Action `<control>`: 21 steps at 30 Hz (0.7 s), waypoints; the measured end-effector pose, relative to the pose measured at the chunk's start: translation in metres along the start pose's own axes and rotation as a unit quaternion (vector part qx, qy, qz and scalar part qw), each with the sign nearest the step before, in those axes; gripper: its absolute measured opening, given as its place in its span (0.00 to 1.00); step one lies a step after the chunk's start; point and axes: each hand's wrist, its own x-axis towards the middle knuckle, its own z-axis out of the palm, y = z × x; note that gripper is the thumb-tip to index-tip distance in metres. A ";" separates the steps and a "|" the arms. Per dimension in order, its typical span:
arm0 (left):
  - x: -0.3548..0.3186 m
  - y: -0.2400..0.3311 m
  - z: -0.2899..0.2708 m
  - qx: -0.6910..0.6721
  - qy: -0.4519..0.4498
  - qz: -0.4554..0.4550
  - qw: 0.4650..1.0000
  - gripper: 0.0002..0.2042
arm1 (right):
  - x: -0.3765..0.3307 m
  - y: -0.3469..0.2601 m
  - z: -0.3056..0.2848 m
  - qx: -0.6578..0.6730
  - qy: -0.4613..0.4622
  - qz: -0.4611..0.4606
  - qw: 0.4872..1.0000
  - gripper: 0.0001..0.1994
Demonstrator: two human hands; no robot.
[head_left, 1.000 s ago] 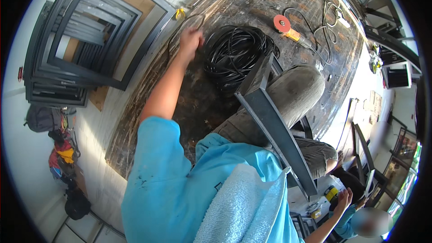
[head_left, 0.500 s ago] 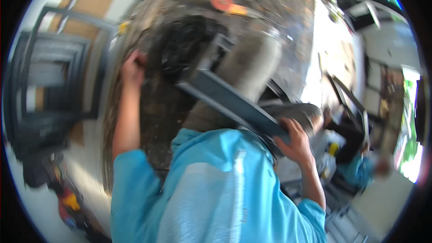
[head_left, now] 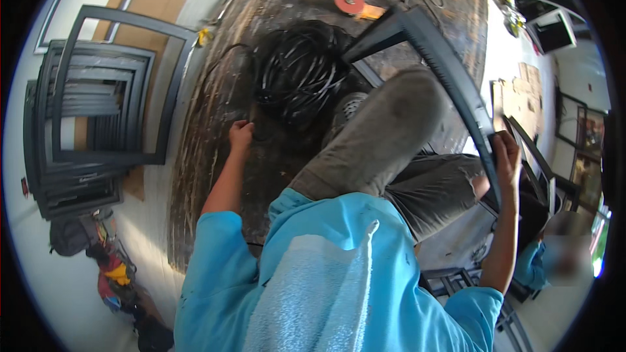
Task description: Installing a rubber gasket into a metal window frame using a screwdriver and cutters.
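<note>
My right hand (head_left: 506, 153) is closed around the outer side of a dark grey rectangular frame (head_left: 450, 78), which stands tilted beside my raised knee. One corner of the frame points away from me, and part of it is hidden behind my leg. My left hand (head_left: 241, 135) hovers over the dark worktop, fingers curled together. Whatever they may pinch is too small to make out. Just beyond that hand lies a tangled coil of black strip or cable (head_left: 303, 68), with a loose end trailing to the left.
A red disc with an orange handle (head_left: 352, 4) lies on the stained wooden worktop (head_left: 195, 221), near a curling cord. Several grey frames (head_left: 65, 98) lean at the left wall, above bags (head_left: 68, 234). At the right, another person in blue (head_left: 531, 267) sits near more frames.
The frame has swung up and to the right with my right hand, its far corner rising away from me. My left hand has moved right, nearer the black coil.
</note>
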 end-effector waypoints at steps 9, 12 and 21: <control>-0.005 0.001 -0.002 0.117 0.015 -0.033 0.992 0.19 | 0.063 0.049 -0.038 0.090 -0.021 0.016 0.996 0.08; -0.001 0.008 0.012 0.260 0.120 0.045 0.957 0.17 | 0.062 0.056 -0.041 0.113 -0.007 0.036 0.993 0.09; 0.056 0.100 0.135 0.260 -0.058 0.317 0.910 0.10 | 0.047 0.043 -0.029 0.083 -0.010 0.015 0.996 0.12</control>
